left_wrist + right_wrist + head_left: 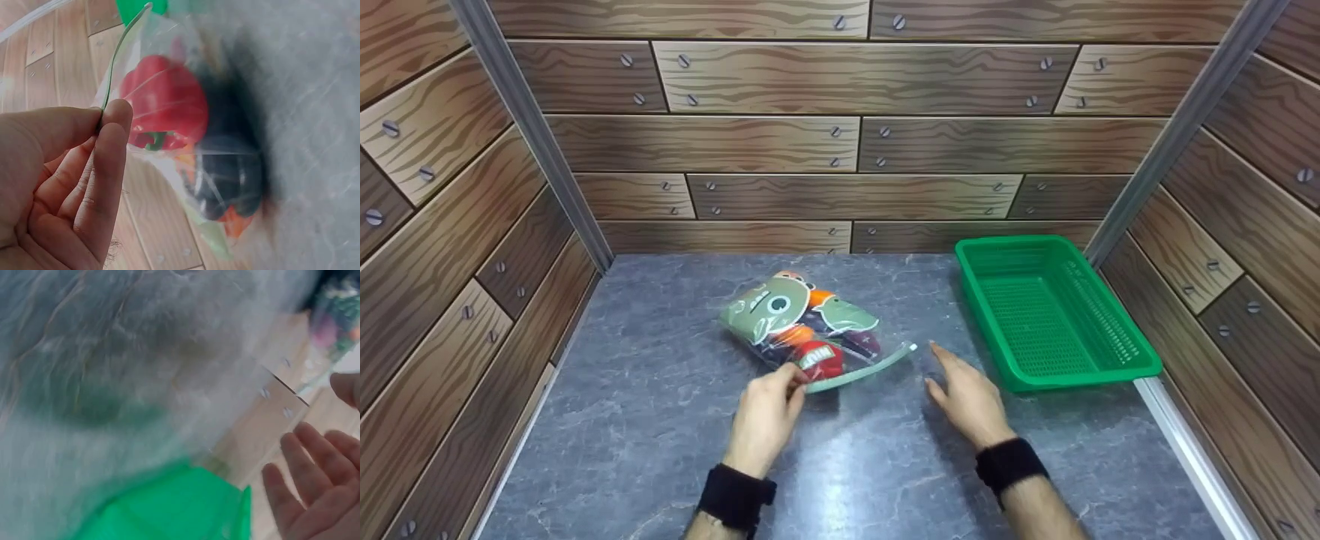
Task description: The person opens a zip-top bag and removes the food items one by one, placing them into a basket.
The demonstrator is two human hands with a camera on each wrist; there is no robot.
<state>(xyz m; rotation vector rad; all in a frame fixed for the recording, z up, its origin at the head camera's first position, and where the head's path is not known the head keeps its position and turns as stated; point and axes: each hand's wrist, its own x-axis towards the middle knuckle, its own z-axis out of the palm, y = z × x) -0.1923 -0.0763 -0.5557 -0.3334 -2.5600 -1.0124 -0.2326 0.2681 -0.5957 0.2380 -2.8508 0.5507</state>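
Note:
A clear zip bag (757, 311) with green cartoon print lies on the table, filled with toy vegetables. Through its plastic show a red bell pepper (163, 101) and a dark eggplant-coloured piece (228, 177), with orange bits beside them. My left hand (769, 409) pinches the left end of the bag's pale green zip edge (862, 373) between thumb and fingertips. Just off the other end of that edge, my right hand (967, 394) hovers with fingers extended and holds nothing. In the right wrist view its fingers (306, 478) are spread apart from the bag.
A green plastic basket (997, 330) with a perforated bottom stands at the right of the grey marbled table (645, 450). Wood-patterned walls (855, 142) with metal corner strips enclose the table at the back and sides.

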